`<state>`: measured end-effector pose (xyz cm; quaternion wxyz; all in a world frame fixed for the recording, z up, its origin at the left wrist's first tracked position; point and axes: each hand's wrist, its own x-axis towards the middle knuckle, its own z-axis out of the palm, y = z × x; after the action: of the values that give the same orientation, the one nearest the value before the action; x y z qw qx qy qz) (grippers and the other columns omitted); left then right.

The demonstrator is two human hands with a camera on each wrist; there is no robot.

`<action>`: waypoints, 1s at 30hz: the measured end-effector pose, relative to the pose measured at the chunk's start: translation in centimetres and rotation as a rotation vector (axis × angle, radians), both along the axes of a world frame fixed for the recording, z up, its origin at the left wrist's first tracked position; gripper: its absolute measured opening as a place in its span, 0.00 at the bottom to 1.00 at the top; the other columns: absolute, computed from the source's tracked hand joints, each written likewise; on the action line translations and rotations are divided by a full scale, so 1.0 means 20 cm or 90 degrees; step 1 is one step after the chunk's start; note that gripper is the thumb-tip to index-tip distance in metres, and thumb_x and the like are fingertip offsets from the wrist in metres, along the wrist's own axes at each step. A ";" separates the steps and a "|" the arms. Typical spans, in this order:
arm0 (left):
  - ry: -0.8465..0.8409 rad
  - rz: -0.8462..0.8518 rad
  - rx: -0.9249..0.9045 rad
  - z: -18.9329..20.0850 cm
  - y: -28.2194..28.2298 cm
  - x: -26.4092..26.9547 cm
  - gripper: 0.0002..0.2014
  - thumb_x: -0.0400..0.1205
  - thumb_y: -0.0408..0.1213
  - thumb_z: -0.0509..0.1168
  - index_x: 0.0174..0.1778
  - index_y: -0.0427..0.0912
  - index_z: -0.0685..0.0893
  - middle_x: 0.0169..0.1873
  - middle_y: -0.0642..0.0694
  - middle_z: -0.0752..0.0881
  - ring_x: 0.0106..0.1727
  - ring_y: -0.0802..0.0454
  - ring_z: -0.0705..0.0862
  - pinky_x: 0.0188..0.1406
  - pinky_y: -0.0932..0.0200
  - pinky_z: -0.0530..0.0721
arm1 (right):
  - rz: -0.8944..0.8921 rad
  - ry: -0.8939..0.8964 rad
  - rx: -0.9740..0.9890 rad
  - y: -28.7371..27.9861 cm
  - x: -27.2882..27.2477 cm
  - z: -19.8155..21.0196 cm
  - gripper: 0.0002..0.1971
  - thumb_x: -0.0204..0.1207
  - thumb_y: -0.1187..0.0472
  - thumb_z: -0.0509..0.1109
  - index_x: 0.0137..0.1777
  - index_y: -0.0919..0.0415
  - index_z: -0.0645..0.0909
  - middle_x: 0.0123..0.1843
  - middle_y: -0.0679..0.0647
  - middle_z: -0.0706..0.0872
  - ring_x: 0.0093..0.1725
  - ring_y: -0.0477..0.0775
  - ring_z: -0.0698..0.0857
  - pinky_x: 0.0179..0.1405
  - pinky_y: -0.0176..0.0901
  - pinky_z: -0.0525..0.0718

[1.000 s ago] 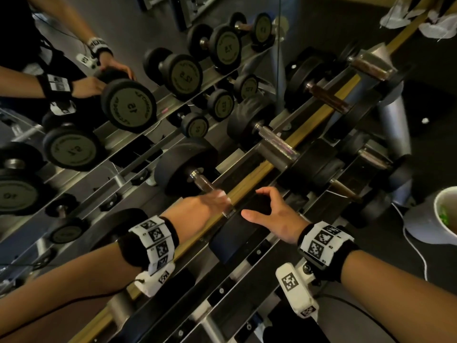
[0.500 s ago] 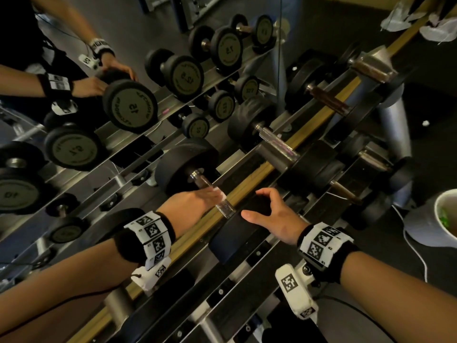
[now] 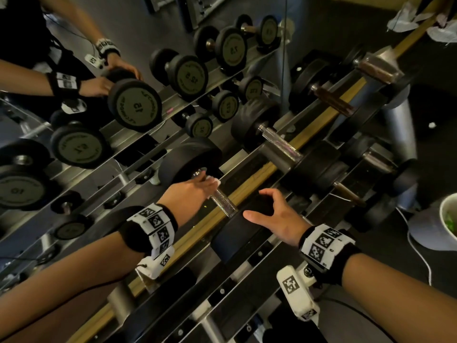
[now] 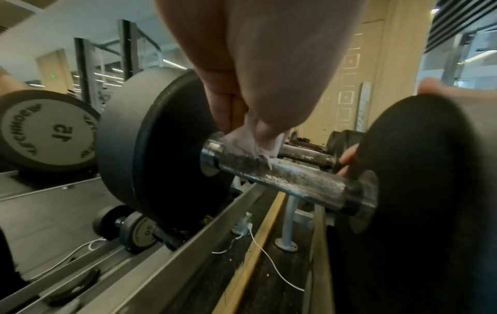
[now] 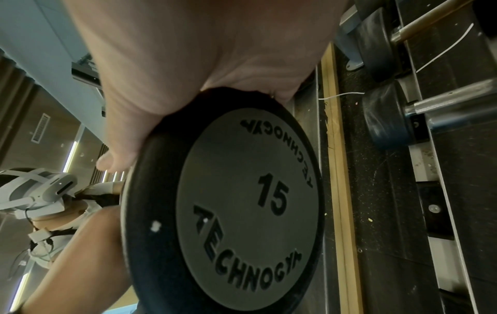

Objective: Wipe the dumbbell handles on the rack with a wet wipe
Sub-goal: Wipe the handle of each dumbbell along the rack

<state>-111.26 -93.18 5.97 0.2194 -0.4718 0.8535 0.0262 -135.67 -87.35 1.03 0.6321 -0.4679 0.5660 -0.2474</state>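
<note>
My left hand point(image 3: 190, 194) pinched the wet wipe point(image 4: 250, 140) at the handle point(image 3: 223, 203)'s eleven-o'clock end, my right hand point(image 3: 277, 216) cupped its weight, other handles seemingly awaiting.

Dumbbell: black round-headed 15 dumbbell point(image 3: 197, 167) with grey end plate, laid across the rack rails.
Handle: knurled chrome bar point(image 4: 282, 176), level between the two heads, far end covered by the wipe.
Wipe: crumpled white wet wipe point(image 4: 248, 140), pressed onto the handle beside the far head.
Rack: tiered black-and-silver steel dumbbell rack point(image 3: 252, 246), more dumbbells seated along it.
</note>
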 end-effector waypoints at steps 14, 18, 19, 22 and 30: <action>0.021 -0.120 0.039 -0.03 -0.08 -0.05 0.25 0.89 0.40 0.57 0.83 0.57 0.64 0.81 0.56 0.69 0.85 0.55 0.61 0.77 0.56 0.27 | 0.003 -0.003 -0.024 0.00 0.00 -0.04 0.38 0.65 0.39 0.80 0.70 0.40 0.63 0.65 0.46 0.75 0.65 0.49 0.77 0.61 0.44 0.80; 0.089 -0.091 0.051 -0.03 -0.07 -0.04 0.22 0.89 0.38 0.60 0.79 0.57 0.73 0.80 0.56 0.72 0.85 0.52 0.62 0.82 0.58 0.37 | 0.004 -0.007 -0.034 0.00 0.00 -0.05 0.37 0.65 0.38 0.80 0.70 0.39 0.63 0.60 0.37 0.71 0.58 0.35 0.73 0.46 0.28 0.71; 0.078 -0.092 0.045 -0.03 -0.07 -0.04 0.23 0.89 0.38 0.61 0.80 0.58 0.72 0.80 0.57 0.71 0.85 0.52 0.60 0.83 0.57 0.37 | 0.004 -0.008 -0.035 -0.01 0.00 -0.05 0.38 0.65 0.38 0.79 0.71 0.40 0.63 0.61 0.38 0.71 0.58 0.35 0.73 0.46 0.28 0.70; 0.035 -0.099 0.013 -0.02 -0.05 -0.06 0.23 0.89 0.42 0.59 0.80 0.63 0.69 0.82 0.59 0.67 0.87 0.52 0.54 0.82 0.56 0.35 | 0.002 -0.009 -0.039 -0.01 0.00 -0.07 0.40 0.65 0.37 0.79 0.72 0.41 0.62 0.61 0.38 0.70 0.59 0.37 0.72 0.47 0.28 0.69; 0.038 -0.103 0.072 -0.04 0.02 -0.16 0.22 0.90 0.41 0.55 0.80 0.62 0.68 0.82 0.63 0.64 0.86 0.60 0.51 0.78 0.59 0.28 | -0.004 -0.020 -0.035 -0.01 0.00 -0.08 0.40 0.61 0.36 0.80 0.70 0.40 0.64 0.65 0.42 0.73 0.64 0.44 0.75 0.59 0.38 0.76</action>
<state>-114.40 -92.73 5.25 0.2215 -0.3874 0.8921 0.0703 -135.66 -87.54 -0.58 0.6269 -0.4794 0.5504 -0.2722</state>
